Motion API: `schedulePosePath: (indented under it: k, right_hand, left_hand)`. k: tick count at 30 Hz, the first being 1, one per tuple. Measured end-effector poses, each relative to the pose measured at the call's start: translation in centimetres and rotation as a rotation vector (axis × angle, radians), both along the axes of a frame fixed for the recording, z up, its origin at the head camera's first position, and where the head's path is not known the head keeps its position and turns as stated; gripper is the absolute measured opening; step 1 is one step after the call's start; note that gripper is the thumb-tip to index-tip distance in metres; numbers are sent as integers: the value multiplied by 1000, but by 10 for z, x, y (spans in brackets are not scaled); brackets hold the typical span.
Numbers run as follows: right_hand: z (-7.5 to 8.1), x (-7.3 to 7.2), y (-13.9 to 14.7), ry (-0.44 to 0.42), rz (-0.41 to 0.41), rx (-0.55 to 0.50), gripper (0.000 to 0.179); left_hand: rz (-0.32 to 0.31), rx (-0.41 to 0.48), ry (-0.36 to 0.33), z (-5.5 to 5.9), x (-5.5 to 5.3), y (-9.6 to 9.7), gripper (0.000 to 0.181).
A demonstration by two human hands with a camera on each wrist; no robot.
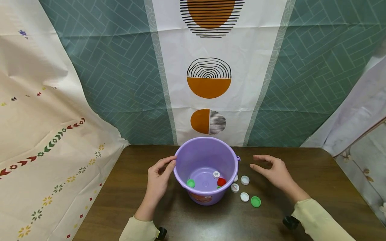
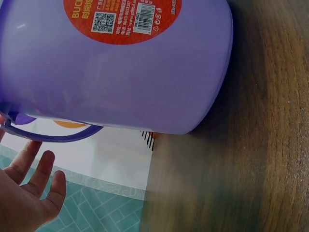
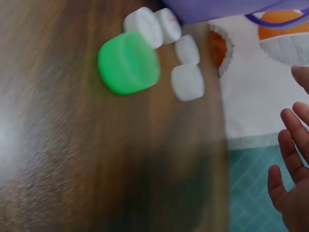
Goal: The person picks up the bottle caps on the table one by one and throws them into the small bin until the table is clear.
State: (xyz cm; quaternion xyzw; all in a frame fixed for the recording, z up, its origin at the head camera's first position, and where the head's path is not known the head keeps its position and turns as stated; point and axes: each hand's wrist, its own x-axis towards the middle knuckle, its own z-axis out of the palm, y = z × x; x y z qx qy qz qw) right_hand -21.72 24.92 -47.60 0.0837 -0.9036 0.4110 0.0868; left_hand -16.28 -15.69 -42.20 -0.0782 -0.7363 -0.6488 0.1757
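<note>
A purple plastic bucket (image 1: pixel 205 150) stands upright near the table's back edge. My left hand (image 1: pixel 158 180) pinches its left rim between thumb and forefinger; in the left wrist view the other fingers (image 2: pixel 41 174) are spread below the bucket's handle (image 2: pixel 58 137). Inside lie a red cap (image 1: pixel 221 181), a green cap (image 1: pixel 191 183) and a white cap (image 1: pixel 216 174). To the bucket's right, several white caps (image 1: pixel 245 180) and a green cap (image 1: pixel 255 201) rest on the wood. My right hand (image 1: pixel 275 172) hovers right of these caps, fingers apart and holding nothing.
The dark wooden table (image 1: pixel 126 204) extends to both sides of the bucket. Behind it hangs a green and white patterned cloth (image 1: pixel 120 83). A cream cloth (image 1: pixel 45 134) drapes down the left side, and a pale cloth (image 1: pixel 362 134) hangs at the right.
</note>
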Motion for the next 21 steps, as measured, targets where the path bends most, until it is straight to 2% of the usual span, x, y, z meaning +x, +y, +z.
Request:
schedulePosePath:
  k: [8,14,21]
  right_hand:
    - [-21,0,5,-20,82,40,52]
    - [-30,-1,3,-45,115,63,58]
    - [-36,-5,1,-49,153,150,62]
  left_hand:
    - [1,-7,6,0,0,0,23]
    - [4,-11,9,1,0,0,23]
    - [12,-18,-4,0,0,0,23]
